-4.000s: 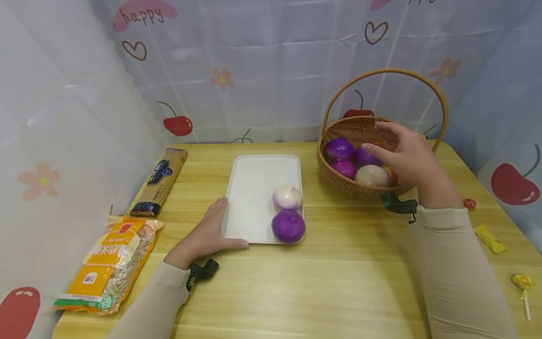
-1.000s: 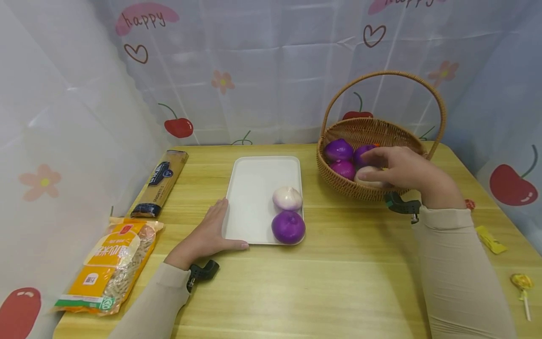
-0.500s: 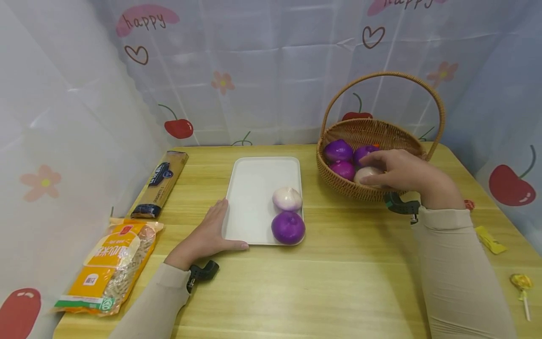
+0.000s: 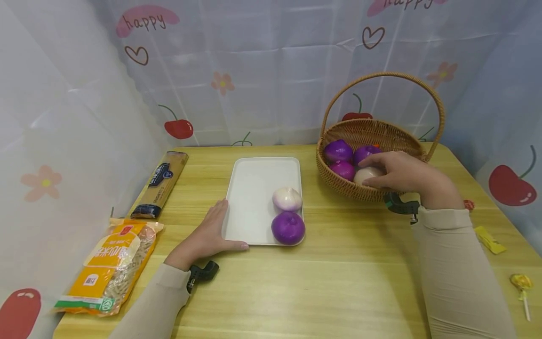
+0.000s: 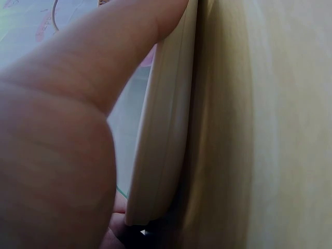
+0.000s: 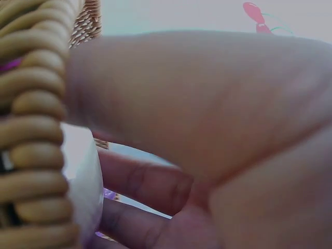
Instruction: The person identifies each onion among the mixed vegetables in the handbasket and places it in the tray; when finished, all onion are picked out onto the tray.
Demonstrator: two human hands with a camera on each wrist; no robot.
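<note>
My left hand rests at the near left corner of a white tray, fingers along its left side and thumb along its front edge. A white-and-purple onion and a purple onion sit against each other on the tray's right side. Inside the wicker basket, my right hand grips a white onion between thumb and curled fingers; the palm hides part of it. Purple onions lie beside it. The right wrist view shows fingers behind the white onion, past the basket rim.
The basket's tall handle arches above the right hand. At left lie a spaghetti pack and an orange bag of dry food. A yellow wrapped candy and a lollipop lie at right. A printed curtain stands behind the table.
Since the earliest frame my right hand has come down from above the basket onto the white onion, its fingers closing round it. The left hand, tray and its onions have stayed put.
</note>
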